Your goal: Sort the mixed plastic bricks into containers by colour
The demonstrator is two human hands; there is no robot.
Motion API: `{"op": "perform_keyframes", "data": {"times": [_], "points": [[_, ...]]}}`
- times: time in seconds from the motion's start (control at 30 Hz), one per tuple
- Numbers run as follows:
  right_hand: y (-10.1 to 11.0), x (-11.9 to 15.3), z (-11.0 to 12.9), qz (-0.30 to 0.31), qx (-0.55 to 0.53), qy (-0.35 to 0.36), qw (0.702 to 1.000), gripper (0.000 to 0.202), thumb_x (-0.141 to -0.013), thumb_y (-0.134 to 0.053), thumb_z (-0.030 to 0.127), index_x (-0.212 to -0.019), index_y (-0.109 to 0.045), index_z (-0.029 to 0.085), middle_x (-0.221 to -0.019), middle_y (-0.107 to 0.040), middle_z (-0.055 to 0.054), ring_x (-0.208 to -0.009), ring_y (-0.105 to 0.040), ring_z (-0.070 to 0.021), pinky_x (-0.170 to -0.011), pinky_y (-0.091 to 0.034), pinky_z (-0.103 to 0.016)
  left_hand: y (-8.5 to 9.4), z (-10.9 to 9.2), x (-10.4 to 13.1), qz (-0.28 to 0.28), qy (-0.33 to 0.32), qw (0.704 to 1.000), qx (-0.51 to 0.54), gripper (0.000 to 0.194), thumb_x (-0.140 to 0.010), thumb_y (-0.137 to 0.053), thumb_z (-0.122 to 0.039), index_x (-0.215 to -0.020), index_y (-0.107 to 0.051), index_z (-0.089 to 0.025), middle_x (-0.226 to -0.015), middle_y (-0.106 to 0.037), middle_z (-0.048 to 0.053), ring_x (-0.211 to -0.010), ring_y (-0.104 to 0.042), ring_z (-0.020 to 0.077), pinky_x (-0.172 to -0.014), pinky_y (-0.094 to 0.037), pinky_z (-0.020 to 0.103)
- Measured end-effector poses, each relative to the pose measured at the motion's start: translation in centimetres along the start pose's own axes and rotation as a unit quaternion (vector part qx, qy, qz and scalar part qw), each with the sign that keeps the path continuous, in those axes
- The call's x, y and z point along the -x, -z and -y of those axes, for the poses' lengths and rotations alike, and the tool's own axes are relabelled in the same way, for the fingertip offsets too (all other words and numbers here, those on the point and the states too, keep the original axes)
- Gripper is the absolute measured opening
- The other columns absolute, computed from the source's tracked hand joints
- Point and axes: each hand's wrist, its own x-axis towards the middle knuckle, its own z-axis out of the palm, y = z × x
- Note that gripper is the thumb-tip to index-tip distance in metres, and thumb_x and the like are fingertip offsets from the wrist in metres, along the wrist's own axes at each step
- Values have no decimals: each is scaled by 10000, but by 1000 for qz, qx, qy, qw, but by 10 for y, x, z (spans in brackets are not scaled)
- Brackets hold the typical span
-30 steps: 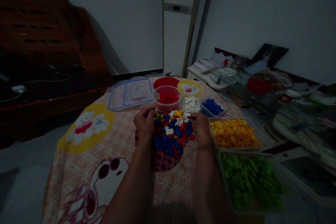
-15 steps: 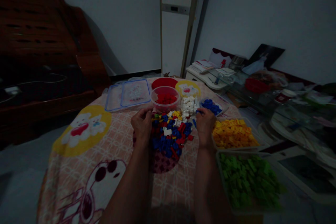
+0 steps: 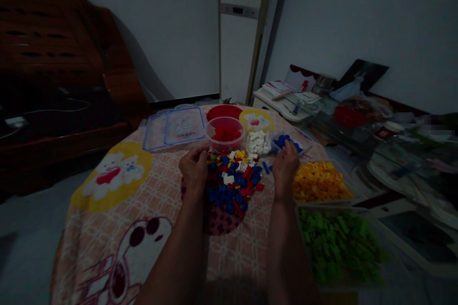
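Observation:
A pile of mixed toy building bricks (image 3: 232, 186), mostly blue, red, white and yellow, lies on the tablecloth. At its left edge is my left hand (image 3: 193, 169), thumb and fingers pinched together; anything between them is too small to make out. My right hand (image 3: 285, 171) is at the near side of a clear container of blue bricks (image 3: 282, 140). Its fingers are drawn together at the tips, and what they hold is hard to tell from the blue behind. A loose blue brick (image 3: 265, 167) lies just left of that hand.
Behind the pile stand a round tub of red bricks (image 3: 226, 134) and a heap of white bricks (image 3: 258, 142). Yellow bricks (image 3: 320, 181) and green bricks (image 3: 339, 243) fill boxes at the right. Blue-rimmed lids (image 3: 184, 126) lie at the back left. A cluttered glass table (image 3: 315, 116) stands beyond.
My right hand has moved right and slightly away from me, from beside the white bricks to the blue container. My left hand has barely moved.

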Motion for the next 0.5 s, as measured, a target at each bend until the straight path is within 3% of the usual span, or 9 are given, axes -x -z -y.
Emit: {"op": "perform_keyframes", "data": {"times": [0.13,0.3,0.5], "points": [[2,2,20,-20,-31,-61,997,461,-858,-404,113,-1236,-662,55,-1209,-668,-221,-1146,-613,-276,-1048,-446,-407,0,1,-1,0,-8,1000,-7,311,-771,-561,-307,-925,-792,-167,-903,-781,46,-835,-718,203,-766,-567,279],[13,-1,50,-15,-33,-28,999,468,-863,-365,84,-1205,-685,72,-1172,-700,-196,-1118,-630,-248,-1038,-446,-365,2,3,-3,-4,-4,1000,-24,312,-762,-562,-302,-926,-795,-175,-864,-783,36,-796,-718,204,-747,-563,289],[60,-33,36,76,93,-68,990,436,-868,-391,82,-1122,-745,92,-1113,-732,-192,-1087,-667,-272,-981,-476,-358,0,1,-2,-2,-3,1000,-16,308,-763,-553,-306,-910,-792,-178,-873,-784,47,-820,-722,218,-767,-562,306]]}}
